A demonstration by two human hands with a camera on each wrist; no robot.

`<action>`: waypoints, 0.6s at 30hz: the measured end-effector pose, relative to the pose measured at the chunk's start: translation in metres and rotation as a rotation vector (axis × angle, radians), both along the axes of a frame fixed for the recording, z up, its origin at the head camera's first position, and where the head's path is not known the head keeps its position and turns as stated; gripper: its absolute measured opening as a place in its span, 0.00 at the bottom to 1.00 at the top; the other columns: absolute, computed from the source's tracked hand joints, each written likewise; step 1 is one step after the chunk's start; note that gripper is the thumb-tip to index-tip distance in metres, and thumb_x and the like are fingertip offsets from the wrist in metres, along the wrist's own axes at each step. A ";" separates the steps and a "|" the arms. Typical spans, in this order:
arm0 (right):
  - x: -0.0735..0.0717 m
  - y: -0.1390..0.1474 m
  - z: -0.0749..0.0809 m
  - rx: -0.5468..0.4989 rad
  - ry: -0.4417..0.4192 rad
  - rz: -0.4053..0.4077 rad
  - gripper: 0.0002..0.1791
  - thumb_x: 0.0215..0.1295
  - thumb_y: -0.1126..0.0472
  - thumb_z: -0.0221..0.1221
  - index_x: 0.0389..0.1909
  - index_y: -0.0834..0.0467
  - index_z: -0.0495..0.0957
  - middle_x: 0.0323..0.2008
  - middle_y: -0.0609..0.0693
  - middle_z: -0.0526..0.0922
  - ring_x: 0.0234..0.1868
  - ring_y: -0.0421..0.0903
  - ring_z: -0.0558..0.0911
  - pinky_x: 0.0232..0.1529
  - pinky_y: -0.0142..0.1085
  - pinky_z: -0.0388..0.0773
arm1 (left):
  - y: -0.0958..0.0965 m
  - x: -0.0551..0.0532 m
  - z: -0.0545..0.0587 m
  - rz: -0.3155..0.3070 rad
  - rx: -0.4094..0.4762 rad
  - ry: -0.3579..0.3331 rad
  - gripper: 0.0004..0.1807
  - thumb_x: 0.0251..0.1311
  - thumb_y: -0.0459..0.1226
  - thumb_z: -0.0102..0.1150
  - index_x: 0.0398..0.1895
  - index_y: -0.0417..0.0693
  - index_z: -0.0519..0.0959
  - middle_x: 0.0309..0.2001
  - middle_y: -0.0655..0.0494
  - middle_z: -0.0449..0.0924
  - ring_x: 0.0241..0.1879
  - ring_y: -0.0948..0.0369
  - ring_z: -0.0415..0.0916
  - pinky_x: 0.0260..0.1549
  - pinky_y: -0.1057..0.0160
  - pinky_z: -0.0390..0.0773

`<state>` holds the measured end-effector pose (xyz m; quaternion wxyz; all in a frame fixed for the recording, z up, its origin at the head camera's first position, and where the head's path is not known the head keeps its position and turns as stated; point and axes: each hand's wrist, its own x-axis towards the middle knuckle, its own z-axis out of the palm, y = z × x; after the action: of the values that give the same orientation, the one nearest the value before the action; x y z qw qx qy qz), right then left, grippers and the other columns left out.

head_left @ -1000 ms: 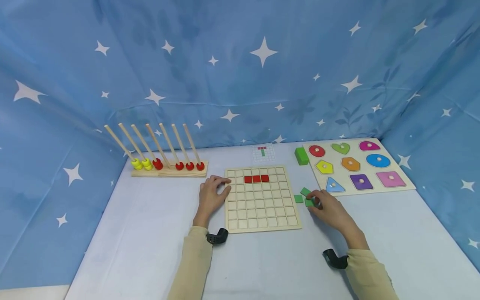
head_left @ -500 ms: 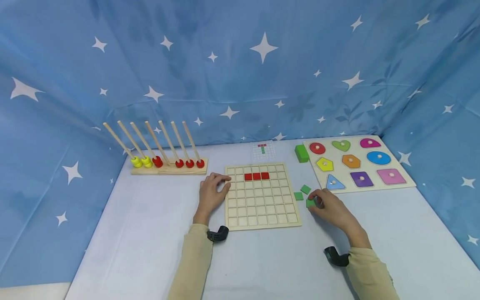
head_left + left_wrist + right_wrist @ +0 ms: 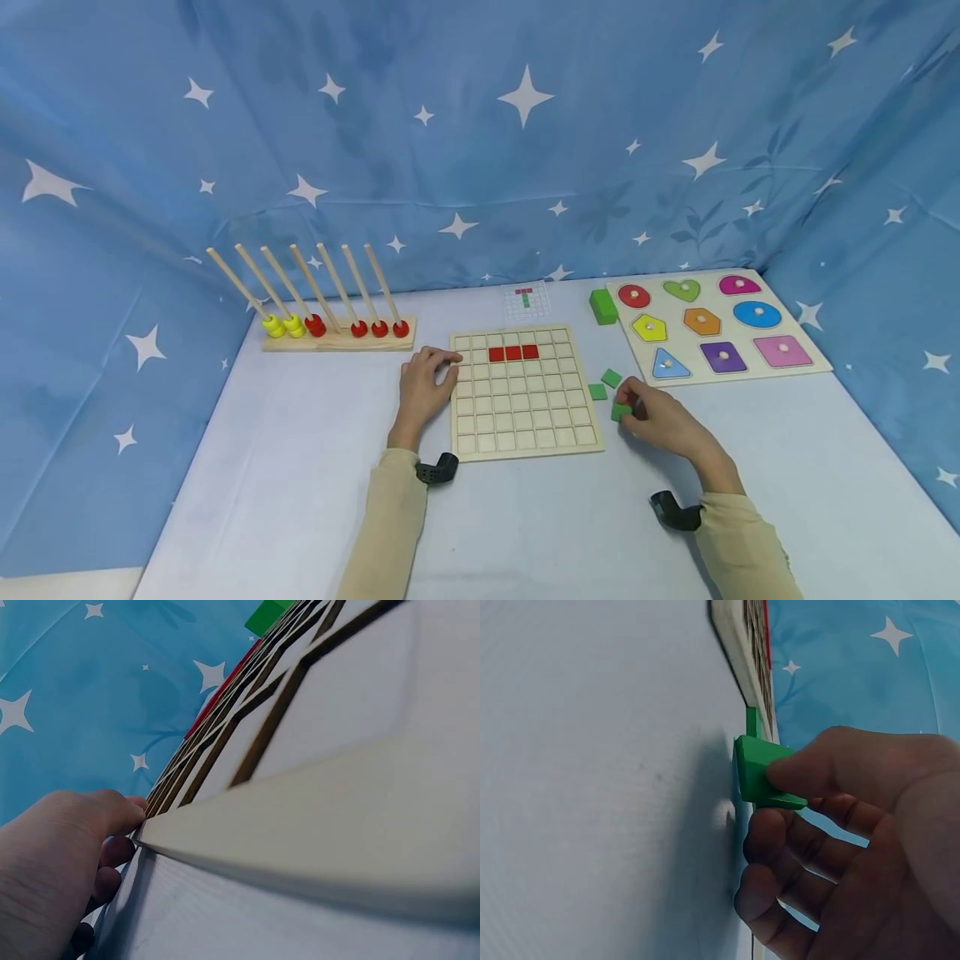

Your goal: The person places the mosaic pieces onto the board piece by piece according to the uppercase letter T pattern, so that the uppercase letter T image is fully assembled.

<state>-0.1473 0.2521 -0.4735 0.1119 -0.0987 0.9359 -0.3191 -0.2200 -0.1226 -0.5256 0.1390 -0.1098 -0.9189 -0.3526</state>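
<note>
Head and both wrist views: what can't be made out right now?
Right wrist: part of the held green tile, covered by the right hand.
Left wrist: detail of the nearest part of the grid board, blurred and cut off by the right edge.
Left wrist: the rest of the left hand, cut off by the left edge.
Head: fine detail on the pattern card, too small.

Backing the table [image 3: 525, 533] along its far edge with blue cloth [image 3: 420, 183], falling in soft folds and creasing a little above the edge. Scattering white four-pointed stars [image 3: 527, 97] in mixed sizes across that cloth, and sprouting darker leaf sprays [image 3: 695, 223] near the far right corner. Enclosing the left edge with a left hanging [image 3: 90, 375] and the right edge with a right hanging [image 3: 900, 283], repeating the starry print. Showing a pale strip [image 3: 67, 585] near the left edge. Spreading white across the table under soft, even light.
</note>
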 end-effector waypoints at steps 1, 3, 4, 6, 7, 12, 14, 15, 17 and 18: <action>0.000 0.001 0.000 -0.009 -0.004 0.000 0.10 0.57 0.67 0.58 0.39 0.58 0.69 0.27 0.49 0.73 0.30 0.45 0.71 0.27 0.32 0.70 | 0.000 0.000 0.000 0.000 0.002 0.005 0.08 0.60 0.41 0.58 0.41 0.59 0.83 0.42 0.57 0.78 0.38 0.57 0.71 0.38 0.58 0.60; 0.000 0.001 -0.001 -0.021 -0.001 -0.002 0.09 0.58 0.68 0.56 0.39 0.58 0.69 0.28 0.49 0.73 0.30 0.45 0.71 0.27 0.32 0.70 | 0.001 -0.001 0.000 -0.001 0.007 0.009 0.08 0.60 0.40 0.58 0.41 0.59 0.83 0.42 0.57 0.78 0.38 0.58 0.71 0.38 0.58 0.59; -0.001 0.001 0.000 -0.029 0.003 -0.002 0.09 0.58 0.68 0.56 0.39 0.58 0.70 0.28 0.49 0.73 0.31 0.45 0.71 0.28 0.32 0.70 | 0.001 0.000 0.000 0.002 0.010 0.009 0.08 0.60 0.40 0.58 0.41 0.59 0.83 0.42 0.57 0.78 0.38 0.58 0.71 0.38 0.58 0.59; -0.002 -0.001 0.000 -0.047 0.021 -0.005 0.07 0.60 0.67 0.56 0.39 0.58 0.71 0.30 0.49 0.74 0.33 0.45 0.71 0.29 0.31 0.71 | 0.000 0.000 0.000 0.004 0.015 0.008 0.08 0.60 0.40 0.58 0.41 0.59 0.83 0.42 0.57 0.78 0.38 0.58 0.71 0.38 0.58 0.59; -0.003 -0.002 0.000 -0.058 0.033 -0.010 0.07 0.60 0.67 0.56 0.39 0.58 0.72 0.30 0.49 0.75 0.33 0.45 0.72 0.30 0.31 0.71 | 0.000 0.000 0.000 0.004 0.013 0.006 0.08 0.60 0.41 0.58 0.41 0.59 0.83 0.42 0.57 0.78 0.38 0.58 0.71 0.38 0.58 0.59; -0.004 -0.006 0.002 -0.123 0.089 -0.030 0.08 0.61 0.67 0.58 0.41 0.59 0.76 0.34 0.50 0.77 0.37 0.46 0.73 0.33 0.30 0.72 | 0.000 -0.001 0.001 -0.004 0.015 0.002 0.08 0.61 0.41 0.57 0.41 0.58 0.83 0.43 0.57 0.77 0.38 0.57 0.71 0.38 0.58 0.59; -0.005 -0.008 0.003 -0.141 0.108 -0.035 0.09 0.61 0.67 0.58 0.42 0.60 0.76 0.36 0.51 0.78 0.38 0.47 0.74 0.33 0.30 0.73 | 0.000 -0.001 0.001 -0.004 0.013 0.005 0.08 0.61 0.41 0.57 0.41 0.58 0.83 0.42 0.57 0.77 0.38 0.57 0.71 0.38 0.58 0.59; -0.005 -0.010 0.002 -0.149 0.117 -0.039 0.09 0.61 0.67 0.58 0.43 0.60 0.77 0.36 0.51 0.78 0.38 0.47 0.74 0.33 0.30 0.73 | 0.000 0.000 0.001 -0.004 0.013 0.006 0.08 0.61 0.41 0.58 0.41 0.58 0.83 0.42 0.57 0.77 0.38 0.57 0.71 0.38 0.58 0.59; -0.007 -0.013 0.002 -0.164 0.133 -0.043 0.09 0.62 0.67 0.58 0.43 0.59 0.77 0.37 0.51 0.79 0.39 0.47 0.75 0.34 0.30 0.74 | 0.000 0.000 0.000 -0.003 0.013 0.006 0.08 0.61 0.41 0.58 0.41 0.58 0.83 0.42 0.57 0.78 0.38 0.57 0.71 0.38 0.59 0.59; -0.007 -0.014 0.001 -0.167 0.140 -0.043 0.09 0.62 0.67 0.58 0.44 0.59 0.77 0.37 0.51 0.79 0.39 0.47 0.75 0.34 0.30 0.74 | 0.000 0.001 0.000 -0.002 0.015 0.007 0.08 0.61 0.40 0.58 0.41 0.58 0.83 0.42 0.57 0.78 0.38 0.57 0.71 0.38 0.59 0.59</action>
<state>-0.1547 0.2380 -0.4725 0.0307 -0.1097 0.9135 -0.3906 -0.2192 -0.1222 -0.5254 0.1426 -0.1110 -0.9156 -0.3592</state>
